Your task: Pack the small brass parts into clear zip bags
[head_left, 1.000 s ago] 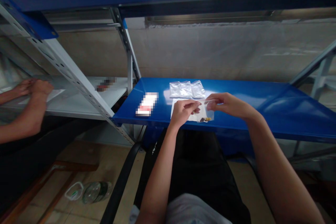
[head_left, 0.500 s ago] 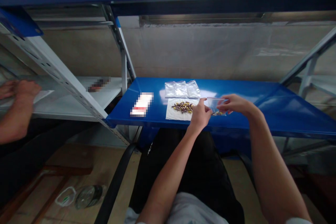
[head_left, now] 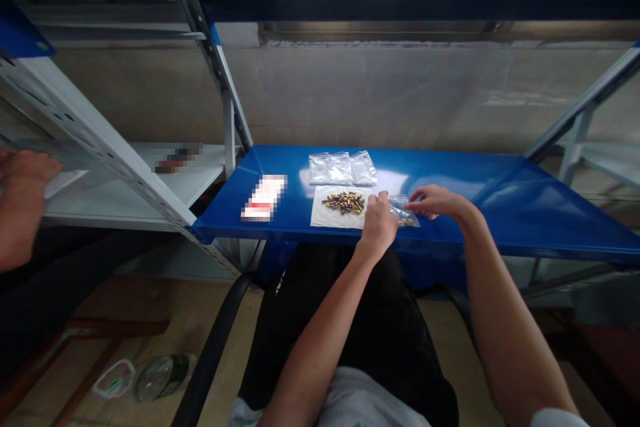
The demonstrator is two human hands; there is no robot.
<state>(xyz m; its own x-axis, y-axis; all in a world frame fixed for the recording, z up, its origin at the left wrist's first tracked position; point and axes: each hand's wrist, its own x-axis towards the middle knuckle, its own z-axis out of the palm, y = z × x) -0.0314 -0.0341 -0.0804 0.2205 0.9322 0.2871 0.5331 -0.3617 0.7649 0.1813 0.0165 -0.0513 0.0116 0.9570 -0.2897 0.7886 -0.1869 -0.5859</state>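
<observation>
We see a blue painted metal shelf (head_left: pixel 475 213) with a smooth, glossy finish. Toward twelve o'clock on it lie thin clear plastic bags (head_left: pixel 343 168), crinkled and shiny, and at three o'clock from them a small clear plastic bag (head_left: pixel 404 212). A matt white paper sheet (head_left: pixel 325 217) carries small shiny metal pieces (head_left: pixel 345 202). Behind stands a rough grey wall (head_left: pixel 380 93).

On the blue metal shelf (head_left: pixel 475 213) lies a white paper sheet (head_left: pixel 320 217) with small brass-coloured pieces (head_left: pixel 345 202) on it. Behind it are clear plastic bags (head_left: pixel 343 169), and at left one blurred white packet (head_left: pixel 263 197).
</observation>
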